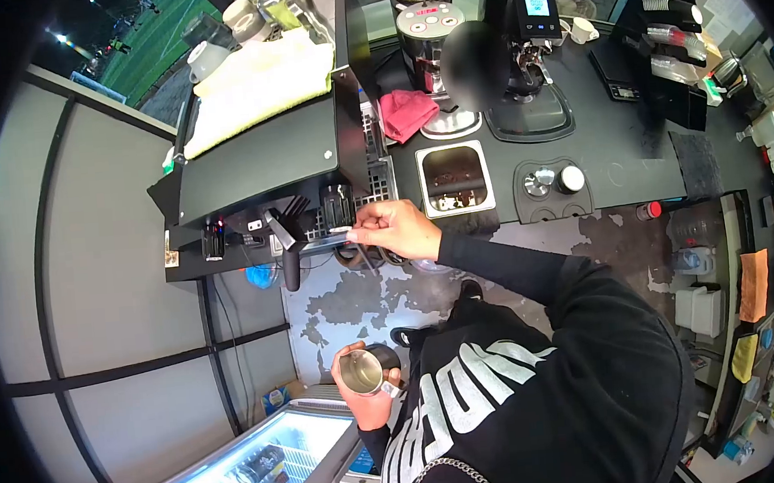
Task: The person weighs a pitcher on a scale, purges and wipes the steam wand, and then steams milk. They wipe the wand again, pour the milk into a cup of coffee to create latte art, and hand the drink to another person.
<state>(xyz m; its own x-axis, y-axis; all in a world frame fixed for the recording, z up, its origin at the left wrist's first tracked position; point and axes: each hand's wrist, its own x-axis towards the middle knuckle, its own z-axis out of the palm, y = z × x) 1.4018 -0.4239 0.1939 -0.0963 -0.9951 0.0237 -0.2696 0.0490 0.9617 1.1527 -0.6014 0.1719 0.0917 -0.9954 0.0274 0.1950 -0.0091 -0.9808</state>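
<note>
My left hand (366, 391) is wrapped round a metal milk pitcher (361, 372), low in front of my body; its open top faces up. Up at the front of the black espresso machine (261, 174), my right hand (395, 230) has its fingers pinched by the machine's right front corner, at the edge of the drip tray. What the fingertips hold, if anything, is too small to make out. A black-handled portafilter (288, 239) sticks out of the machine to the left of my right hand.
Right of the machine are a red cloth (407, 114), a metal knock bin (455, 179), a tamping mat (528, 205) and grinders (431, 32). A lit display fridge (241, 467) stands at the lower left. Towels and cups lie on the machine.
</note>
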